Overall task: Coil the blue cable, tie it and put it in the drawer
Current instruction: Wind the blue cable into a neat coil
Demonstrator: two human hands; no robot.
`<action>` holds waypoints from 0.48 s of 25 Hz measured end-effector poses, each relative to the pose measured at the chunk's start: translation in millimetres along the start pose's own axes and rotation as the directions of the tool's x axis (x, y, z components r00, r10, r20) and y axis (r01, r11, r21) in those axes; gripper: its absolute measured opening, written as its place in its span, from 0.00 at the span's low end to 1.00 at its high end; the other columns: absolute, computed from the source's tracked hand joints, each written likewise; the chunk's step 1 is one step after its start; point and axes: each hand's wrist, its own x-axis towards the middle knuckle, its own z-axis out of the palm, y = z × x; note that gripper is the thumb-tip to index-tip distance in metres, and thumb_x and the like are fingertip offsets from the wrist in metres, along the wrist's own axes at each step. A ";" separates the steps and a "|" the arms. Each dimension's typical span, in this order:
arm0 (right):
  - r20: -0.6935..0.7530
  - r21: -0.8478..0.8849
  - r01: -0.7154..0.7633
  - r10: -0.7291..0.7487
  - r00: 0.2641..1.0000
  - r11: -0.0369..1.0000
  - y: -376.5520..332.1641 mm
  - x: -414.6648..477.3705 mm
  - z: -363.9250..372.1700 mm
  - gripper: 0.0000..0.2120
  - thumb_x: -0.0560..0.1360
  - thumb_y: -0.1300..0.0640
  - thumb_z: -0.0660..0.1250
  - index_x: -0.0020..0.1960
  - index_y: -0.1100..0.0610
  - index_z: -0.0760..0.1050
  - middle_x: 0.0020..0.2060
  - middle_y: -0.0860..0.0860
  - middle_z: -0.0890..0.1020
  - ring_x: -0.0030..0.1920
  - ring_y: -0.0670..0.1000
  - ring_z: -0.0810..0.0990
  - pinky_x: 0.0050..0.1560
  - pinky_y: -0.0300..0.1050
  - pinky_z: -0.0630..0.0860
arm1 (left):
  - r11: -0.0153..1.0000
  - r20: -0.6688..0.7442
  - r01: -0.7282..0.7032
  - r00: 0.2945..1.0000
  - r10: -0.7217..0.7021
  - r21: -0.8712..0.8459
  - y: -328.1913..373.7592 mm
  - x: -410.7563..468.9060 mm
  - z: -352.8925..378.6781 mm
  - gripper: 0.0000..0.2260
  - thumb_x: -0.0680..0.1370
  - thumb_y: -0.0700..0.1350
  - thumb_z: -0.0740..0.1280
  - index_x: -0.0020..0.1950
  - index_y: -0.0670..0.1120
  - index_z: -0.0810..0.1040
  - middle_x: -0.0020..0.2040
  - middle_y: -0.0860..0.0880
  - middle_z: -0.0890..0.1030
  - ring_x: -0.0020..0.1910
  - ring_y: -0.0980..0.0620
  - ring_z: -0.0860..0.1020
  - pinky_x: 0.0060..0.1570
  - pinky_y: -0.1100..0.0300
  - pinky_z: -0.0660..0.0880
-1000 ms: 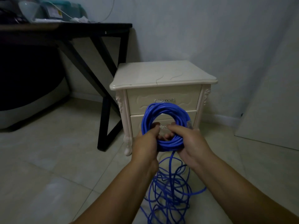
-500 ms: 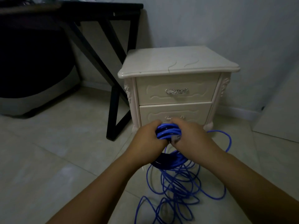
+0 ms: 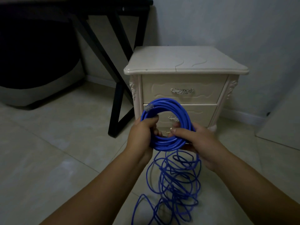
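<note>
Coil of blue cable (image 3: 168,143) gripped by left hand (image 3: 141,135), right hand (image 3: 203,140), before shut drawers (image 3: 203,95); slack on floor (image 3: 65,143).

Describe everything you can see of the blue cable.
The blue cable is thin, round and smooth, plastic-looking. Part is wound into a many-turn ring held roughly upright in front of the nightstand; the left hand grips its left side, the right hand its lower right. A clear plug sticks out at the ring's upper left. The rest hangs down into a loose tangle of loops on the tiled floor. No tie is visible.
</note>
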 end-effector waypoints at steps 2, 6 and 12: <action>-0.082 0.169 0.012 0.002 0.997 0.985 5.1 -0.6 14.0 0.08 0.72 0.62 0.71 0.50 0.56 0.77 0.37 0.51 0.84 0.40 0.50 0.84 0.44 0.46 0.79 | 0.974 0.009 0.101 0.995 -0.101 -0.204 -2.5 -3.2 4.2 0.02 0.78 0.38 0.63 0.47 0.43 0.74 0.27 0.50 0.67 0.24 0.55 0.68 0.30 0.60 0.71; -0.236 0.335 0.055 0.028 0.971 0.941 6.3 3.2 21.4 0.07 0.73 0.67 0.67 0.43 0.55 0.75 0.31 0.51 0.78 0.33 0.50 0.79 0.40 0.46 0.74 | 0.987 0.123 0.151 0.980 -0.156 0.050 -9.1 -9.1 2.3 0.05 0.78 0.41 0.65 0.42 0.43 0.75 0.34 0.46 0.75 0.32 0.52 0.78 0.40 0.57 0.75; -0.237 -0.178 0.110 -0.151 0.960 0.978 -11.7 11.2 -9.6 0.09 0.71 0.69 0.65 0.41 0.56 0.75 0.28 0.52 0.76 0.25 0.48 0.76 0.32 0.44 0.72 | 0.862 0.379 -0.120 0.921 -0.088 0.493 15.9 -8.0 -15.5 0.49 0.63 0.45 0.80 0.75 0.62 0.55 0.67 0.58 0.72 0.61 0.58 0.75 0.60 0.58 0.70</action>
